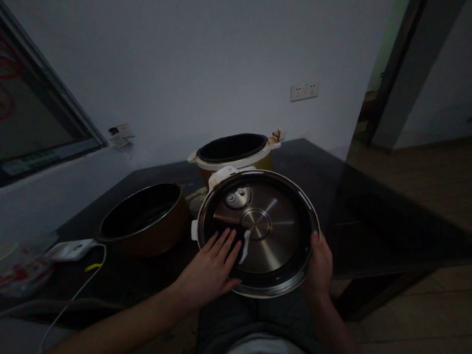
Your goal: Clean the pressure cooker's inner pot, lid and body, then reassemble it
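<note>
A round pressure cooker lid (276,212) is held tilted above my lap, its shiny metal inner face and black sealing ring turned towards me. My right hand (320,265) grips its right rim, with the thumb over the edge. On the lower left of that face, my left hand (215,262) lies with fingers stretched out over a dark cloth (244,246) with a white edge. Much of the cloth is hidden under the fingers. Behind the lid stands the cooker body (234,158), its top uncovered. To the left sits a brown inner pot (151,234) with a dark inside.
The dark table (369,227) runs back to the white wall. At left lie a white power strip (73,249) with a cable (80,290) and a clear plastic bag (22,270) with red markings. Sockets (304,91) are on the wall.
</note>
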Demonstrator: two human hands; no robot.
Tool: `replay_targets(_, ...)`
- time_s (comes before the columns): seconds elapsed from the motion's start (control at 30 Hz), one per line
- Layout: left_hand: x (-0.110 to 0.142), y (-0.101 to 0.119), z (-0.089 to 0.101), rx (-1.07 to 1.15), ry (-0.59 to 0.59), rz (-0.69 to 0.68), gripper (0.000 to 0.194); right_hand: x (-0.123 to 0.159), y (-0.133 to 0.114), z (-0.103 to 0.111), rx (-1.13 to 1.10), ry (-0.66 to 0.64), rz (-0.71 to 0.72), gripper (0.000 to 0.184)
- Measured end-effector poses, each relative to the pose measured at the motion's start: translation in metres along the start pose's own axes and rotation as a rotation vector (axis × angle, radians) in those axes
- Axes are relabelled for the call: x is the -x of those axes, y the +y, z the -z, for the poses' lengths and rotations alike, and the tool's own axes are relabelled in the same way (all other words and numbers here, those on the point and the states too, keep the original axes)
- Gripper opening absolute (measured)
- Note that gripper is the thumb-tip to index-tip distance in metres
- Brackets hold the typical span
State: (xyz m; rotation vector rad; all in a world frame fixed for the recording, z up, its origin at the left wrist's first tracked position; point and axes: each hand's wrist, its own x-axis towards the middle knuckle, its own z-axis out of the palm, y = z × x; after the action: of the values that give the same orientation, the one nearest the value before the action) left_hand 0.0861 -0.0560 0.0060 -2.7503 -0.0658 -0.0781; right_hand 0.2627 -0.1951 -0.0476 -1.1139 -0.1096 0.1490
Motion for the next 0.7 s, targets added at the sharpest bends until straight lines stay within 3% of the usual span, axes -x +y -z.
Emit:
replay_targets(0.13,0.012,-0.008,0.003,0.139,0.001,-0.144,0.061,0.0,-0.002,-0.001,0.017,-0.016,0.022,0.06)
replay_targets(0.27,0.008,-0.009,0.01,0.28,-0.046,-0.255,0.054,0.0,-0.002,-0.001,-0.015,-0.032,0.018,0.057)
replay_targets(0.5,-0.008,0.0,0.011,0.458,-0.068,-0.378,0.057,-0.002,-0.001,0.001,0.093,-0.033,0.062,0.056)
replay_targets(0.7,-0.04,0.014,0.001,0.422,-0.022,-0.481,0.053,-0.003,-0.001,0.0,0.083,-0.012,0.03,0.059)
